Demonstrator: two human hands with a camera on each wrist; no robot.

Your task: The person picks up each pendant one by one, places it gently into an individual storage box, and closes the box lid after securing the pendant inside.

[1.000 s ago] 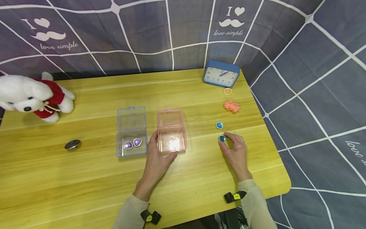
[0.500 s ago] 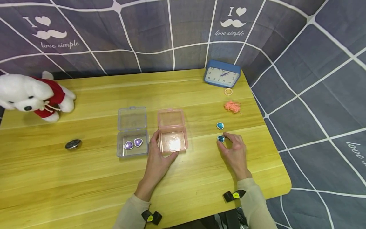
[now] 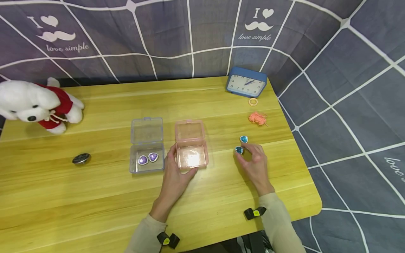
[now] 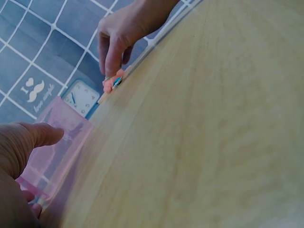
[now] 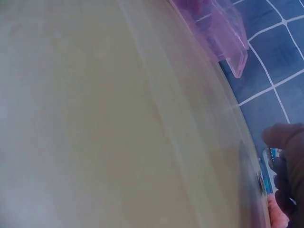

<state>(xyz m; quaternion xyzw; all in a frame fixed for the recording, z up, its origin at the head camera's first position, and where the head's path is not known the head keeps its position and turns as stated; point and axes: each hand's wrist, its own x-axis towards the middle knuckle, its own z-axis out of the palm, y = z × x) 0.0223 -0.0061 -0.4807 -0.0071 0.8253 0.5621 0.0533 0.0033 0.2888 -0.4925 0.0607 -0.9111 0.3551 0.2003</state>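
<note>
My left hand (image 3: 174,181) grips the open pink see-through box (image 3: 206,154), fingers along its left side and thumb at its front corner. Nothing lies inside that box. Between thumb and fingertips, my right hand (image 3: 255,168) pinches a blue heart-shaped gem (image 3: 238,150) with a pale beaded rim. Just behind it on the table lies a second blue gem (image 3: 243,139). Left of the pink box stands an open clear box (image 3: 146,170) holding two purple heart-shaped gems (image 3: 143,160). In the right wrist view, the fingers partly hide the pinched gem (image 5: 271,154).
Behind the right hand lie a bundle of coral string (image 3: 257,118) and a pale ring (image 3: 253,102), then a blue clock (image 3: 246,82). A dark oval object (image 3: 81,158) lies at left, with a white plush dog (image 3: 34,105) behind. The wooden table (image 3: 215,211) meets a curtain.
My right hand has lifted the pinched blue gem and carried it a little left and away from me. My left hand stays on the pink box.
</note>
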